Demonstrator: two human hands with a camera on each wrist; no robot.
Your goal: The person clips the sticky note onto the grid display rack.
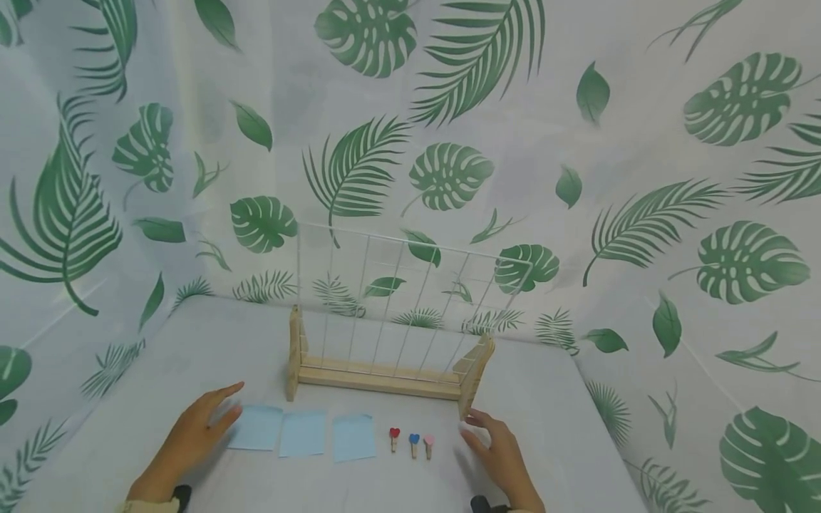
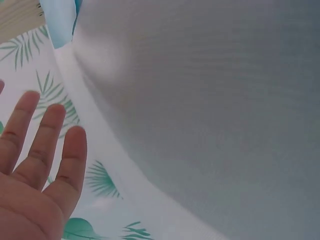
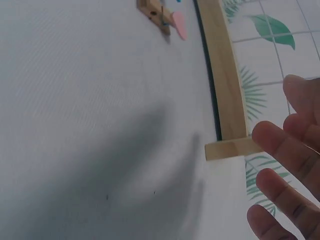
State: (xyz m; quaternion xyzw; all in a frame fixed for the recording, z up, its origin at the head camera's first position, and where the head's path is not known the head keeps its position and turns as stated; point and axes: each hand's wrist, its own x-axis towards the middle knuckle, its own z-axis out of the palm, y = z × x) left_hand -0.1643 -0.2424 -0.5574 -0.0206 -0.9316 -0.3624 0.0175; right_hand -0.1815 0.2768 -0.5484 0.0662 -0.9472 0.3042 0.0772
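Note:
My left hand (image 1: 200,429) is at the left end of a row of light-blue paper squares, its fingers extended beside the leftmost square (image 1: 256,427). Two more squares, a middle one (image 1: 303,434) and a right one (image 1: 355,437), lie alongside. To their right are small wooden clothespins with a red heart (image 1: 394,433), a blue heart (image 1: 414,439) and a pink heart (image 1: 429,441). My right hand (image 1: 497,450) has loosely bent fingers near the right foot of a wooden stand (image 1: 378,382). Nothing shows between the fingers of either hand in the wrist views.
A white wire grid (image 1: 400,299) rises from the wooden stand and leans back. White cloth covers the table (image 1: 539,420). Behind and at both sides hangs a white curtain with green leaf prints (image 1: 451,176).

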